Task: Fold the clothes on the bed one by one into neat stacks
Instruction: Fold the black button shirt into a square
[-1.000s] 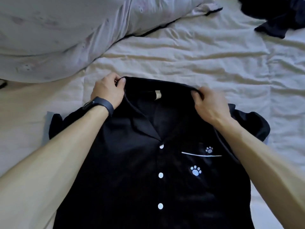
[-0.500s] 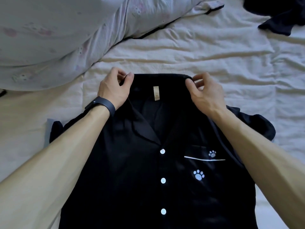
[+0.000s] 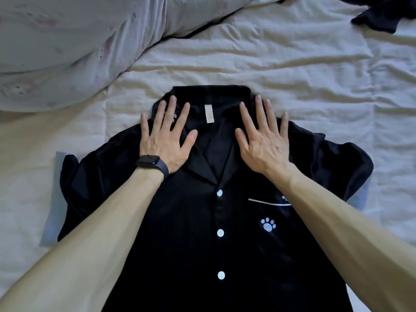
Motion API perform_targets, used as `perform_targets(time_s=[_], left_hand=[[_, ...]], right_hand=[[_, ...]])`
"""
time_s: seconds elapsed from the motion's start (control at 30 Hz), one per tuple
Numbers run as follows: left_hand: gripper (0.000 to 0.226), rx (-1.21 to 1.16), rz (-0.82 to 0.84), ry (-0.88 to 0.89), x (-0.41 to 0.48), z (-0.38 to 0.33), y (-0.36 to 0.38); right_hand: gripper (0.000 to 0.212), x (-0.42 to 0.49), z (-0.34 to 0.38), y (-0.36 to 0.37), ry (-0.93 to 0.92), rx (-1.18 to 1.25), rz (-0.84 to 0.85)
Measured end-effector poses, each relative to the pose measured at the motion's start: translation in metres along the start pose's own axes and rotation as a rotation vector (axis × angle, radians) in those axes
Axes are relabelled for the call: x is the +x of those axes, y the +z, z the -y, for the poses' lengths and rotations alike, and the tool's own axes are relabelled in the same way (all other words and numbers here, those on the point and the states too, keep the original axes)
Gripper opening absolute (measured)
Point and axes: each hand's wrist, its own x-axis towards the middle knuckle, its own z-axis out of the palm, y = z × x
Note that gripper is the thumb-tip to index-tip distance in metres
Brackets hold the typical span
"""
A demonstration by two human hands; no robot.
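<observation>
Rumpled pale duvet (image 3: 67, 52) upper left, creased cream bed sheet (image 3: 292, 75), left hand (image 3: 165, 140) flat with fingers spread on smooth black button shirt (image 3: 191, 244) lying front-up at centre, right hand (image 3: 263, 140) likewise splayed on its collar, dark garment (image 3: 382, 14) bunched upper right

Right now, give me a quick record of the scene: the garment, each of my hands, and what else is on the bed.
garment: black shirt, front up, spread on the bed sheet, three white buttons showing
left hand: flat, fingers spread, pressing the shirt left of the collar; dark watch on the wrist
right hand: flat, fingers spread, pressing right of the collar
fold state: unfolded, sleeves out to both sides
also on bed: pale duvet at far left; dark garment at far right
</observation>
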Motion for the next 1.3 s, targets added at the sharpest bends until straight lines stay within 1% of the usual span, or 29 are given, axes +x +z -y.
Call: perform_targets(time_s=[0.07,0.1,0.2,0.27,0.33,0.37,0.4,0.43,0.5,0.53,0.57,0.63,0.67,0.7,0.73,0.77,0.8,0.83,0.87,0.9,0.93,0.97,1.0,1.03,1.07,1.1,1.13,1.23,1.3], left_hand=[[0.066,-0.049,-0.092,0.016,-0.013,-0.005,-0.002],[0.067,-0.076,-0.109,0.026,-0.024,-0.010,-0.003],[0.070,-0.142,-0.037,0.070,-0.069,-0.041,0.005],[0.071,-0.130,0.008,0.174,-0.101,-0.073,0.012],[0.071,-0.106,0.023,0.309,-0.120,-0.110,0.019],[0.071,-0.093,0.025,0.364,-0.123,-0.127,0.022],[0.071,-0.080,0.029,0.404,-0.123,-0.143,0.025],[0.070,-0.068,0.036,0.426,-0.121,-0.158,0.026],[0.070,-0.053,0.061,0.413,-0.113,-0.180,0.030],[0.069,-0.060,0.079,0.381,-0.108,-0.187,0.031],[0.067,-0.080,0.099,0.337,-0.103,-0.193,0.031],[0.068,-0.132,0.136,0.248,-0.095,-0.196,0.031],[0.070,-0.143,0.155,0.217,-0.092,-0.196,0.030],[0.071,-0.136,0.174,0.198,-0.090,-0.196,0.028],[0.071,-0.109,0.189,0.190,-0.088,-0.196,0.027],[0.070,-0.073,0.199,0.182,-0.086,-0.198,0.025],[0.067,-0.032,0.205,0.173,-0.086,-0.201,0.024],[0.065,-0.001,0.211,0.161,-0.084,-0.205,0.021],[0.063,0.021,0.205,0.144,-0.082,-0.211,0.018],[0.062,0.031,0.180,0.123,-0.079,-0.218,0.014],[0.061,0.026,0.134,0.110,-0.074,-0.226,0.010],[0.061,0.006,0.076,0.109,-0.068,-0.234,0.005],[0.061,-0.016,0.018,0.133,-0.060,-0.244,0.001],[0.059,-0.022,-0.024,0.169,-0.052,-0.255,-0.003],[0.059,-0.021,-0.027,0.213,-0.042,-0.267,-0.006],[0.059,-0.013,0.004,0.262,-0.032,-0.286,-0.010],[0.061,-0.012,0.040,0.295,-0.023,-0.296,-0.013],[0.065,0.039,0.146,0.451,0.002,-0.347,-0.015],[0.066,0.073,0.191,0.493,0.010,-0.378,-0.016]], right_hand=[[0.065,-0.023,0.003,-0.006,-0.011,0.090,-0.086],[0.066,-0.040,0.003,-0.011,-0.002,0.143,-0.130],[0.070,-0.107,-0.010,-0.021,0.124,0.277,-0.241],[0.072,-0.152,-0.027,-0.032,0.342,0.382,-0.292],[0.079,-0.179,-0.050,-0.043,0.667,0.537,-0.339],[0.086,-0.183,-0.064,-0.049,0.799,0.622,-0.340],[0.093,-0.182,-0.079,-0.053,0.889,0.712,-0.317],[0.098,-0.176,-0.094,-0.059,0.937,0.816,-0.284],[0.099,-0.156,-0.120,-0.069,0.964,1.013,-0.192],[0.096,-0.144,-0.132,-0.072,0.975,1.065,-0.131],[0.087,-0.132,-0.143,-0.074,0.979,1.098,-0.060],[0.048,-0.114,-0.165,-0.074,0.953,1.164,0.045],[0.030,-0.109,-0.176,-0.074,0.934,1.192,0.033],[0.018,-0.106,-0.188,-0.076,0.927,1.202,-0.043],[0.015,-0.106,-0.200,-0.079,0.937,1.186,-0.181],[0.018,-0.106,-0.213,-0.081,0.952,1.148,-0.344],[0.022,-0.108,-0.224,-0.083,0.964,1.105,-0.465],[0.025,-0.112,-0.234,-0.083,0.964,1.075,-0.504],[0.027,-0.115,-0.240,-0.082,0.951,1.050,-0.467],[0.034,-0.119,-0.242,-0.080,0.924,1.037,-0.366],[0.045,-0.123,-0.243,-0.077,0.900,1.046,-0.260],[0.056,-0.128,-0.243,-0.076,0.896,1.047,-0.196],[0.062,-0.135,-0.242,-0.076,0.910,1.032,-0.191],[0.062,-0.144,-0.241,-0.077,0.935,1.010,-0.218],[0.061,-0.154,-0.240,-0.078,0.981,0.984,-0.243],[0.060,-0.169,-0.241,-0.075,1.047,0.974,-0.239],[0.061,-0.182,-0.232,-0.070,1.073,0.979,-0.194],[0.073,-0.216,-0.216,-0.060,1.108,1.049,0.058],[0.071,-0.221,-0.210,-0.058,1.110,1.082,0.195]])
